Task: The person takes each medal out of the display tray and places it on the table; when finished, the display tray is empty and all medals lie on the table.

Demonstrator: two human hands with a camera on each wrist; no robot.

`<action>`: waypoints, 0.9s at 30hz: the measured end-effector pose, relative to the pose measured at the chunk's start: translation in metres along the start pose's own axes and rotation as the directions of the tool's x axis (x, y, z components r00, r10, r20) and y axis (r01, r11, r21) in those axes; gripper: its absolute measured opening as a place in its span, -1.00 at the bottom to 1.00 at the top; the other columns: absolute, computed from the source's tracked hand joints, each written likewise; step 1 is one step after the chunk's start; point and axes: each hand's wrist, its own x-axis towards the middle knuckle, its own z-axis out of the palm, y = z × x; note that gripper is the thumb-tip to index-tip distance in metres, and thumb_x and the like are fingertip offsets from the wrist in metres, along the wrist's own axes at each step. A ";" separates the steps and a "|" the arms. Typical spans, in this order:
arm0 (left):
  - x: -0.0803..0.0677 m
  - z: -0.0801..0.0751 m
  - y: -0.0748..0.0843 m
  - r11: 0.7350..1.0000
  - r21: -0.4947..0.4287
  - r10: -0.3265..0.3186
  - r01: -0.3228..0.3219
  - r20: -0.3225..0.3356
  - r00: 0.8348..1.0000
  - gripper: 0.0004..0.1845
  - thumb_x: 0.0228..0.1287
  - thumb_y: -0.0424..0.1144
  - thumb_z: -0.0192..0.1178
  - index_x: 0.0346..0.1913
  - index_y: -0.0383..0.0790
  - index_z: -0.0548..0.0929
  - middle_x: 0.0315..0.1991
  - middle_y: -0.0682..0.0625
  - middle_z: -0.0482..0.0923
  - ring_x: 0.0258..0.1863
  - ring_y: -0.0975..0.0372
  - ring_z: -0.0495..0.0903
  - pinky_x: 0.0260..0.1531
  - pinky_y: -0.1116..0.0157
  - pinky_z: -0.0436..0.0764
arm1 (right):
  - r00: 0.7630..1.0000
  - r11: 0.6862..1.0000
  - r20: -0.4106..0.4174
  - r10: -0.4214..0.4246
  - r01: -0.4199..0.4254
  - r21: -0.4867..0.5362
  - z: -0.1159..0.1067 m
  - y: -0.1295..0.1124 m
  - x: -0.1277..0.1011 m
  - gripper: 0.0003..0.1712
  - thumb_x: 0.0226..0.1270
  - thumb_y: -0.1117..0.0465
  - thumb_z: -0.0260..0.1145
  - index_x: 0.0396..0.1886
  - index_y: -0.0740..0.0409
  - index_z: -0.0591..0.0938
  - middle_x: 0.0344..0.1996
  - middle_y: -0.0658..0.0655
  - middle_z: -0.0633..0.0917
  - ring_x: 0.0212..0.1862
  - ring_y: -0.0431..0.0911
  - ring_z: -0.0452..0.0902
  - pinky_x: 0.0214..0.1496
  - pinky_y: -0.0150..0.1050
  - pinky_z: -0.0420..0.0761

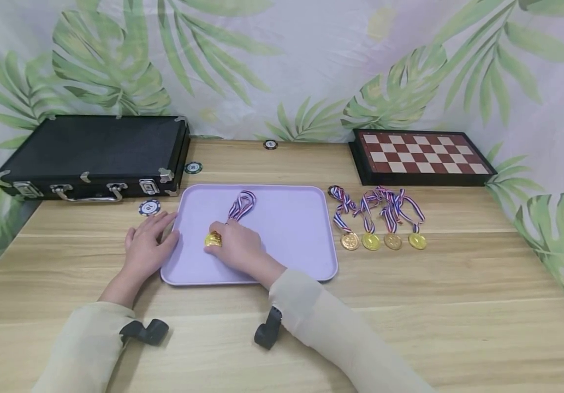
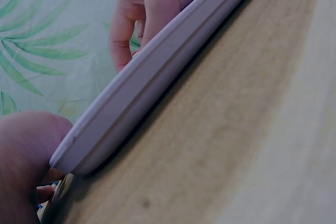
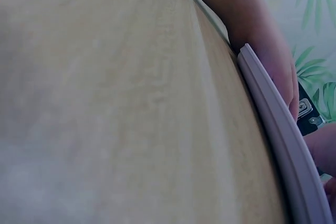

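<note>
On the near part of the lilac tray (image 1: 291,229), the right hand (image 1: 236,246) is pinching a gold medal (image 1: 213,239), ribbon trailing away behind it. Beside it, the left hand (image 1: 148,245) is lying flat and relaxed against the tray's edge. Farther right, four medals (image 1: 382,240) are lining up on the wooden table (image 1: 458,305).

Your head camera looks down from above at the whole table, with the purple tray (image 1: 291,218) in the middle. Your two wrist cameras sit very low on the table, right up close to the tray's rim (image 2: 152,72) (image 3: 278,129). All three views share that tray.
</note>
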 end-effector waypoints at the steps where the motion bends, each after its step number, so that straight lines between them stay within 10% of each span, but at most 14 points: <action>1: 0.000 0.000 0.000 1.000 0.000 0.000 0.000 -0.001 1.000 -0.54 0.21 -0.17 -0.06 0.15 -0.29 0.33 0.18 -0.32 0.15 0.19 -0.14 0.01 0.06 -0.16 -0.30 | 1.000 1.000 0.004 -0.007 0.007 0.005 0.000 0.000 -0.002 -0.55 0.02 -0.14 0.23 -0.05 -0.16 0.49 -0.38 -0.05 0.45 -0.43 -0.23 0.34 -0.57 -0.36 0.31; 12: -0.003 0.001 -0.001 1.000 -0.002 -0.002 0.002 -0.001 1.000 -0.54 0.21 -0.17 -0.06 0.16 -0.28 0.32 0.18 -0.32 0.15 0.19 -0.14 0.00 0.05 -0.16 -0.30 | 0.965 0.955 0.091 -0.247 0.226 0.193 -0.013 0.021 -0.025 -0.54 0.10 0.23 0.23 0.06 0.03 0.44 -0.07 0.01 0.53 -0.04 -0.19 0.39 -0.01 -0.39 0.34; 20: -0.001 0.001 -0.001 1.000 -0.003 -0.004 0.004 0.003 1.000 -0.54 0.21 -0.17 -0.07 0.16 -0.27 0.32 0.19 -0.31 0.13 0.20 -0.13 -0.01 0.06 -0.16 -0.31 | 0.955 0.824 0.016 -0.297 0.248 0.509 -0.066 0.074 -0.058 -0.38 -0.03 0.36 0.31 0.10 0.10 0.37 -0.65 0.00 0.47 -0.63 -0.22 0.32 -0.61 -0.40 0.39; 27: 0.001 0.000 -0.002 1.000 -0.001 -0.001 0.001 0.008 1.000 -0.53 0.21 -0.16 -0.08 0.17 -0.27 0.31 0.19 -0.32 0.14 0.20 -0.13 -0.01 0.05 -0.16 -0.31 | 0.961 0.754 -0.127 -0.244 0.270 0.599 -0.121 0.116 -0.089 -0.43 -0.07 0.47 0.30 0.02 0.23 0.37 -0.65 0.06 0.50 -0.69 -0.18 0.28 -0.70 -0.40 0.32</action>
